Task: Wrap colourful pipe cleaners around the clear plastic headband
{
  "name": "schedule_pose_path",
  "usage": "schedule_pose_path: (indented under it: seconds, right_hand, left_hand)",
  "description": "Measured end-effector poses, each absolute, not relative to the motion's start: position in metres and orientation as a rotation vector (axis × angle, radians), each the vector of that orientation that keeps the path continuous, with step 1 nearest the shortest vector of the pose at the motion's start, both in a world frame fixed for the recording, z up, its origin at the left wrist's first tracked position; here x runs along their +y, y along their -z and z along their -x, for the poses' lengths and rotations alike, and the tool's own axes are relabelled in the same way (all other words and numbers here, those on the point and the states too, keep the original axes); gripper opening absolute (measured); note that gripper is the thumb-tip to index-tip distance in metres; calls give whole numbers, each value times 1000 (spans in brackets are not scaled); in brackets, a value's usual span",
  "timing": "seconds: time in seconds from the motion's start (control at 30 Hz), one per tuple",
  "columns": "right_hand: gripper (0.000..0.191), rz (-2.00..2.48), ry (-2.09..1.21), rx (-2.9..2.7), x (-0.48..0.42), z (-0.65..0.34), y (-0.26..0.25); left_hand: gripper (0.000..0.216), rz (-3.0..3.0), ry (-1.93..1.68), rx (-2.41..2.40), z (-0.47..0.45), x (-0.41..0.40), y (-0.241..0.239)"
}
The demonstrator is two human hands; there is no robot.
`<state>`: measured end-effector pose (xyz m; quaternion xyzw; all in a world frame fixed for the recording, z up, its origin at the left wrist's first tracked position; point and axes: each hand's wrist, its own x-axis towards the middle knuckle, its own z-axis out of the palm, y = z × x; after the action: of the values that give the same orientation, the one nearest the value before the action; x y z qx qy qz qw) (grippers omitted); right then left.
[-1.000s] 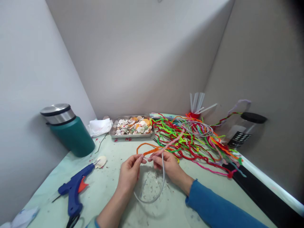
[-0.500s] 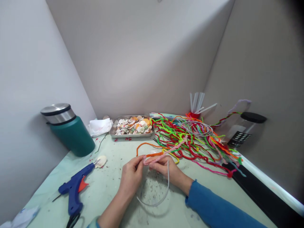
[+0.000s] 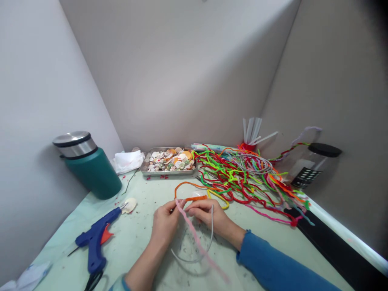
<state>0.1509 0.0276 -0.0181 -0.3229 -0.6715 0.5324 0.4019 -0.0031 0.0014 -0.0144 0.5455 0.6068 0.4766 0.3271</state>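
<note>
Close in front of me, my left hand (image 3: 166, 221) is closed in a pinch on a fuzzy pink pipe cleaner (image 3: 194, 232). The pipe cleaner's free end slants down to the right, blurred by motion. A thin grey wire (image 3: 209, 245) curves in an open loop below my hands, partly hidden by them. My right hand (image 3: 214, 216) has its thumb and fingers pressed together beside the left fingertips; what lies between them is hidden. Just behind the fingers an orange pipe cleaner (image 3: 195, 198) shows, its thinner part arching above. I cannot tell whether it is joined to the wire.
On the left are a blue glue gun (image 3: 97, 238), a pale shell (image 3: 130, 205) at its nozzle and a green bottle (image 3: 93, 173). Behind stands a metal tray (image 3: 169, 173) of shells and buttons. Tangled pipe cleaners (image 3: 239, 178) and a black-lidded jar (image 3: 315, 165) are right.
The pink pipe cleaner has swung from pointing up and right, over the right hand, to hanging down and right in front of the wire. Both hands stay nearly in place.
</note>
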Motion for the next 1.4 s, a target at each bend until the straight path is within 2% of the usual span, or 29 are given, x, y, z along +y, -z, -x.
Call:
schedule_pose_path:
  seconds: [0.1,0.3,0.47,0.77,1.2,1.4]
  right_hand:
    - [24,862,-1294,-1707,31,-151,22]
    - [22,916,-1249,-1488,34,-149,22]
    - [18,887,-1155,-1554,34,-150,20]
    - [14,795,-1348,-1497,34,-153,20]
    - [17,777,-1411,-1447,28,-153,13]
    - [18,783,-1386,-1407,31,-153,15]
  left_hand:
    - [31,-1326,-1241,1591,5,3,14]
    - [34,-1286,-1225,1525,6,3,17]
    - [40,-1140,-1169,1463,3,4,16]
    - [38,-899,-1118,1196,-1,-2,0]
    - [39,-867,-1111,1212,-4,-2,1]
    - [39,-1014,-1285,1397,-2,1,5]
